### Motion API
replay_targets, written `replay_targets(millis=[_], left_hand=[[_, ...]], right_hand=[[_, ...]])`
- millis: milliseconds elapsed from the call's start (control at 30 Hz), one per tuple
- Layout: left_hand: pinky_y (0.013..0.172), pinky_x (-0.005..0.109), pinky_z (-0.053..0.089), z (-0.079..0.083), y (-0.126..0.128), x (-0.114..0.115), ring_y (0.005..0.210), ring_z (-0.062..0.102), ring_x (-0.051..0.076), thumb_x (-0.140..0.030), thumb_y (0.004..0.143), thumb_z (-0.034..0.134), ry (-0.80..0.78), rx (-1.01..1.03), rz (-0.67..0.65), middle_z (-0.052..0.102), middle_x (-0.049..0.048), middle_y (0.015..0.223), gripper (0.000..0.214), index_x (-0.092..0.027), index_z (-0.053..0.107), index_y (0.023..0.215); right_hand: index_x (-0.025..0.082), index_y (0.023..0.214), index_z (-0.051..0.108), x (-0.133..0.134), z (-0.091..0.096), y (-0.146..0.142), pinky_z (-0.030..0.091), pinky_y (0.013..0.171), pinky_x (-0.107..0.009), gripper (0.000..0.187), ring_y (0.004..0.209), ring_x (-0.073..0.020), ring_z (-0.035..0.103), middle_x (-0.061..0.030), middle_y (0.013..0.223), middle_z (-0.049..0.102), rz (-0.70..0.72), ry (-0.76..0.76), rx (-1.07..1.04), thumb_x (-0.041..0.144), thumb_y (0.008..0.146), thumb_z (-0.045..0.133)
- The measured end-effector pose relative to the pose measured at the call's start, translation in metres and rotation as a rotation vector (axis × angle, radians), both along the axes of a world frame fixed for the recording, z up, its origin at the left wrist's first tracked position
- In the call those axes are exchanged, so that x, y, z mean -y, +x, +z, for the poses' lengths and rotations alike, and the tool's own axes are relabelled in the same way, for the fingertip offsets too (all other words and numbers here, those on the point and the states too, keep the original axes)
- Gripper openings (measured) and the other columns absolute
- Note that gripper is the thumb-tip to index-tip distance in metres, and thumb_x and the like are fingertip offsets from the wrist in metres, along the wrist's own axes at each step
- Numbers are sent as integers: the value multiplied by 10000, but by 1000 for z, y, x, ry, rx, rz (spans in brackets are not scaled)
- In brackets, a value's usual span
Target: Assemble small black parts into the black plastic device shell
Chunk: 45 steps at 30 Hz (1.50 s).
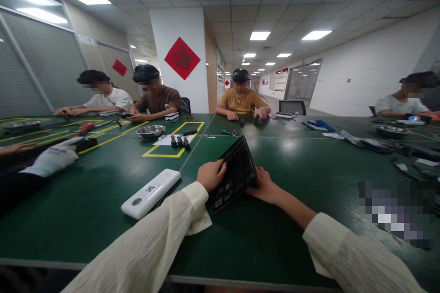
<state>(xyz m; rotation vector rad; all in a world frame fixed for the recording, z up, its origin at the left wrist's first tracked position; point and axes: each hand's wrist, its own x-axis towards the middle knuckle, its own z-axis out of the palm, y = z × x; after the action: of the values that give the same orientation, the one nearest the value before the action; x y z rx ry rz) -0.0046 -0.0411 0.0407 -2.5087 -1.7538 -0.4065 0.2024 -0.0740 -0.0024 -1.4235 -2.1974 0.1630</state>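
Both my hands hold a black compartment tray point(239, 165) tilted up on its edge above the green table, its divided inner side turned toward me. My left hand point(210, 176) grips the tray's left side, with the thumb over the compartments. A small blue spot shows near that thumb; I cannot tell what it is. My right hand point(267, 187) is closed round the right edge, its fingers partly hidden behind the tray. A few pale small pieces point(218, 202) show in the lowest compartments, too small to name. Left of my left hand lies a white power bank point(151, 193) marked 26.
Past the tray, several black cylindrical parts point(180, 142) stand by a yellow-taped rectangle, near a metal bowl point(151, 131). A co-worker's gloved hand point(55, 158) is at the left. Gloves point(366, 142) and another bowl point(391, 131) lie right. Several people sit around the table point(275, 247).
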Motion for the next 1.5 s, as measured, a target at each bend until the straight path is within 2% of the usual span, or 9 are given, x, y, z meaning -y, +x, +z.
replay_targets(millis=[167, 300, 633, 867, 1000, 1167, 1500], left_hand=[[631, 258, 366, -1, -1, -1, 827, 614, 193, -427, 908, 193, 7, -18, -24, 671, 61, 884, 485, -224, 631, 864], [605, 261, 359, -2, -1, -2, 805, 615, 200, -422, 904, 186, -1, -34, -16, 673, 75, 842, 528, -210, 659, 803], [631, 257, 368, -1, 0, -2, 829, 615, 192, -411, 901, 213, -27, -20, 2, 677, 74, 872, 501, -203, 664, 835], [629, 262, 369, -2, -1, -2, 821, 612, 197, -383, 890, 229, 2, -40, 18, 674, 75, 862, 484, -197, 666, 799], [630, 266, 379, -1, 0, -1, 825, 611, 206, -403, 880, 245, -3, -26, 33, 670, 73, 889, 460, -208, 660, 837], [639, 263, 383, -1, 0, -1, 832, 613, 197, -400, 893, 232, 1, -17, 31, 662, 64, 916, 417, -216, 606, 909], [601, 258, 353, -1, -1, 0, 787, 616, 189, -368, 887, 265, 49, -47, -25, 662, 52, 862, 347, -214, 575, 876]], right_hand=[[198, 1087, 552, 4, 6, -2, 361, 847, -408, 451, 997, -266, 487, -91, 1059, 559, -22, -19, 35, 479, 736, 588], [167, 1118, 527, 5, 8, -4, 373, 848, -422, 495, 1033, -287, 479, -114, 1069, 553, -21, -41, 31, 483, 740, 577], [164, 1241, 420, 3, -7, -6, 317, 968, -431, 599, 1194, -277, 354, -139, 1246, 415, -30, 3, 24, 543, 782, 486], [116, 1329, 298, -2, -3, -5, 336, 957, -450, 589, 1200, -277, 359, -186, 1302, 352, -107, 41, -83, 408, 833, 425], [101, 1321, 337, -2, 0, -5, 319, 972, -441, 552, 1224, -281, 330, -182, 1311, 359, -164, 40, -54, 367, 842, 401], [173, 1316, 387, -1, -3, -6, 313, 973, -435, 508, 1237, -273, 311, -136, 1299, 393, -129, 57, 1, 374, 850, 384], [166, 1250, 474, -4, -7, -5, 312, 973, -401, 423, 1217, -256, 342, -132, 1253, 436, -169, 73, 17, 289, 857, 379]])
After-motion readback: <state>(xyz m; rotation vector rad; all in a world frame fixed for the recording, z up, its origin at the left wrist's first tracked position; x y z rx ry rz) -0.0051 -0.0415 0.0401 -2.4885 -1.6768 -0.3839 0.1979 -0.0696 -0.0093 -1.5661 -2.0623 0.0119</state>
